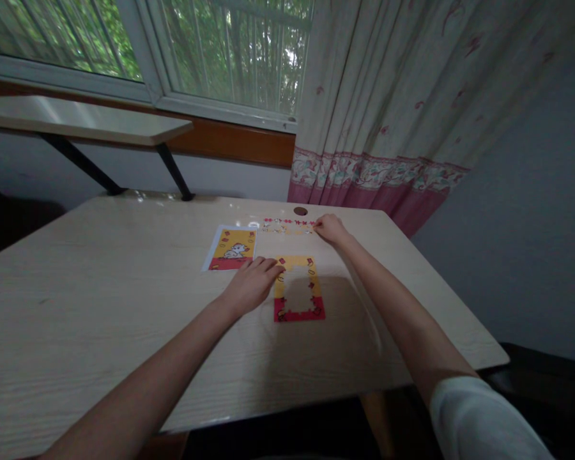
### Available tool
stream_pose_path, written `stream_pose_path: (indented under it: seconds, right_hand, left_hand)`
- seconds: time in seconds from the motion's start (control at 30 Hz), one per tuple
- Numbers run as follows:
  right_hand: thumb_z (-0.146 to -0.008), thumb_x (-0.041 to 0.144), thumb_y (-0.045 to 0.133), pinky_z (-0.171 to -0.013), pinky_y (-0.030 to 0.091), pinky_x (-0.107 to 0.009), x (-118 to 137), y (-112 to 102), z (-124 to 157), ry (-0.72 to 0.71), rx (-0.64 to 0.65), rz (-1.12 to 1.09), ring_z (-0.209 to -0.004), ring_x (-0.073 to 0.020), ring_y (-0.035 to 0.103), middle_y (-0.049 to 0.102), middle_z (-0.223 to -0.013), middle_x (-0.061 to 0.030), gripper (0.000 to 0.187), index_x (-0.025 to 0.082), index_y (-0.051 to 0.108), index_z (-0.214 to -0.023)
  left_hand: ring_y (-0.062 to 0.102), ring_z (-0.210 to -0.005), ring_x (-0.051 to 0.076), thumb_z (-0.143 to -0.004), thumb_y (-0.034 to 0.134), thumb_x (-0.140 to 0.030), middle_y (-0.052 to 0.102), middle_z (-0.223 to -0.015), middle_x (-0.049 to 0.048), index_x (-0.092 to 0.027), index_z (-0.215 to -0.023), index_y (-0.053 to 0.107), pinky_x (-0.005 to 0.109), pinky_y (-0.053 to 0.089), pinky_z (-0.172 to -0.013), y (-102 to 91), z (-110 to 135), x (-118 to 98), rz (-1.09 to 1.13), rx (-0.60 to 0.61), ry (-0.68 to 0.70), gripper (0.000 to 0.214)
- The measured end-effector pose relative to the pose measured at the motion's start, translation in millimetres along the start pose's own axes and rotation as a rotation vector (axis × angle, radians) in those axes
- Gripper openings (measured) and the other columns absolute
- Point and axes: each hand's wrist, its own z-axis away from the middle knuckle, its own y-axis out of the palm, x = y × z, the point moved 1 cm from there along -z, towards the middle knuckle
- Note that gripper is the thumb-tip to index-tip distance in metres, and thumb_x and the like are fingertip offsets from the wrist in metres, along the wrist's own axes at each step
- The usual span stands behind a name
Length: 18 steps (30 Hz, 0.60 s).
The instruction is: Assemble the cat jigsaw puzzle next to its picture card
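A partly assembled jigsaw puzzle (299, 316) lies on the table; its yellow and red border pieces form a ring around a bare middle. My left hand (253, 284) rests at the ring's upper left edge, fingers stretched out and lying flat. Left of the ring is a reference picture (234, 246) of a white animal on yellow and red, partly beside my left fingers. Loose puzzle pieces (287, 222) lie in rows farther back. My right hand (331, 229) is at the right end of these rows, its fingertips pinched on a small puzzle piece, mostly hidden.
The pale wooden table (124, 306) has a round cable hole (300, 211) near its back edge. A raised shelf (86, 121) on black legs stands at the back left. Behind are a window (234, 57) and a patterned curtain (378, 115).
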Motion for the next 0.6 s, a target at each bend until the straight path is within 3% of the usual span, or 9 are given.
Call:
stream_pose_path:
  seconds: [0.23, 0.6]
  right_hand:
    - [-0.08, 0.022, 0.062, -0.076, 0.044, -0.023, -5, 6, -10, 0.038, 0.023, -0.078, -0.087, -0.0172, 0.063, 0.071, -0.095, -0.0081, 0.019, 0.018, 0.071, -0.095]
    - [-0.076, 0.017, 0.064, -0.071, 0.043, -0.024, -7, 7, -14, 0.048, 0.028, -0.151, -0.079, -0.0167, 0.062, 0.07, -0.086, -0.009, 0.009, 0.015, 0.071, -0.083]
  left_hand:
    - [0.051, -0.103, 0.025, -0.088, 0.045, -0.01, 0.059, -0.116, 0.0081, -0.02, -0.116, 0.055, 0.04, 0.04, -0.087, 0.8, 0, 1, 0.008, -0.006, 0.006, 0.032]
    - [0.051, -0.102, 0.025, -0.089, 0.043, -0.012, 0.059, -0.115, 0.008, -0.02, -0.116, 0.055, 0.039, 0.04, -0.086, 1.6, 0, 1, 0.019, -0.008, 0.003, 0.031]
